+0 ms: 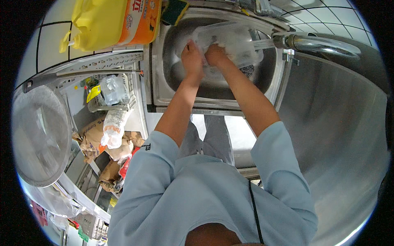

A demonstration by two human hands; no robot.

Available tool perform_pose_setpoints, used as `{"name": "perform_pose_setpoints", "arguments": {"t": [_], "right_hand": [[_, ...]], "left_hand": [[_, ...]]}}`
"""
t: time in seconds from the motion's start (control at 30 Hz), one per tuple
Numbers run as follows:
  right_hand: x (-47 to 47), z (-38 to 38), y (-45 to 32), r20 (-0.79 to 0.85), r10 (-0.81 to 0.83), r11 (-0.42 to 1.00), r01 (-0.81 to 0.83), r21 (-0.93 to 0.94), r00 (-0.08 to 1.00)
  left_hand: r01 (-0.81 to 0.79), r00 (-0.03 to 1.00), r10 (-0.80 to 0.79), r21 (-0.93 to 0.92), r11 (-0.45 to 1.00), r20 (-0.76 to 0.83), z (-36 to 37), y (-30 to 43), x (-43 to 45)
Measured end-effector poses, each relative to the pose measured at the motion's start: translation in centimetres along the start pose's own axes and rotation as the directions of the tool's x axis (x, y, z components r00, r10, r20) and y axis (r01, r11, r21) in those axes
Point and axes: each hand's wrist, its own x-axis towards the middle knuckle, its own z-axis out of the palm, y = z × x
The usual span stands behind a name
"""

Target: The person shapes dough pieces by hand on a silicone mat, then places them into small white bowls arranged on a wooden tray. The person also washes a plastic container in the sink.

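A clear plastic container (237, 33) lies tilted on its side in the stainless steel sink (212, 92). My left hand (192, 58) grips its near left end, thumb up. My right hand (217, 54) is curled at the container's mouth, its fingers hidden, so whether it holds something does not show. Water runs from the metal faucet (320, 44) onto the container's right end. Beneath the container, the dark perforated drain (247, 70) partly shows.
A big yellow jug (98, 21) and a green-and-yellow sponge (174, 11) stand by the sink's back left corner. A steel surface (335, 123) spans the right. At left are a plastic basket (130, 95), paper bags (92, 135) and a round translucent lid (41, 135).
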Motion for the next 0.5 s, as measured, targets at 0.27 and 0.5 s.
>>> {"name": "perform_pose_setpoints", "arguments": {"t": [0.27,0.5], "right_hand": [[-1.9,-2.9,-3.3,-0.058,-0.132,0.957,0.143,0.252,0.99],[-0.8,-3.9,0.1,-0.116,0.049,0.943,-0.084,-0.321,0.992]], "left_hand": [[0.102,0.989,-0.114,-0.12,0.988,-0.099,-1.7,-1.7,0.0],[0.08,0.971,-0.134,-0.255,0.964,-0.199,-2.0,-2.2,-1.2]]}}
